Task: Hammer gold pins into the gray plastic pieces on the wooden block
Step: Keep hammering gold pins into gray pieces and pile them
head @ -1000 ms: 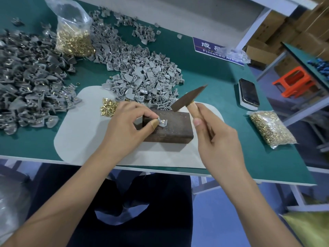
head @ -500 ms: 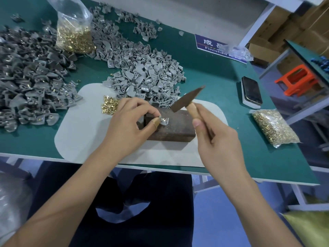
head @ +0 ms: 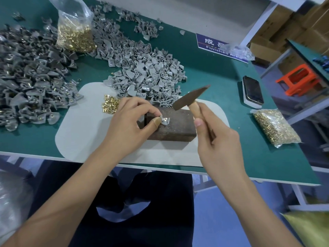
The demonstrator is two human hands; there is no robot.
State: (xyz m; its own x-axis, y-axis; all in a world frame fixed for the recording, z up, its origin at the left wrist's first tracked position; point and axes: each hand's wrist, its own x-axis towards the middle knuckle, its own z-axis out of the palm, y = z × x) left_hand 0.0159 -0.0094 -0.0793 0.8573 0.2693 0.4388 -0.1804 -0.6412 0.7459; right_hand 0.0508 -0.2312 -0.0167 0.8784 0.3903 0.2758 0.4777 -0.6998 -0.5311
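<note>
Pinching one gray plastic piece (head: 165, 120) between thumb and forefinger, left hand (head: 130, 124) pins it flat on top of wooden block (head: 170, 124); thumb tip wrapped in tan tape, likely as guard against stray blows. Fingers kept at left edge of piece, leaving its right part bare for the strike. Gold pin in the piece: too small to tell.

Right hand (head: 218, 139) wrapped round wooden handle of hammer (head: 191, 98), choked up close to the head, thumb laid along the handle. Probably for short, controlled taps rather than full swings. Head raised above far edge of block, tilted, not touching the piece.

Block set on pale mat (head: 85, 139), close to table edge, square before the body: firm anvil, short reach for both hands.

Loose gold pins (head: 110, 105) heaped on mat just beside left hand, ready for picking. Light gray pile (head: 147, 72) directly behind block, presumably unworked stock. Darker pile (head: 30, 73) at far left, several pieces showing gold, likely finished. Bag of pins (head: 75, 32) upright at back, second bag (head: 276, 127) lying right of mat. Phone (head: 252, 92) well apart, on green table (head: 204, 68).

Judged step: piece seated, blow not yet landed.
</note>
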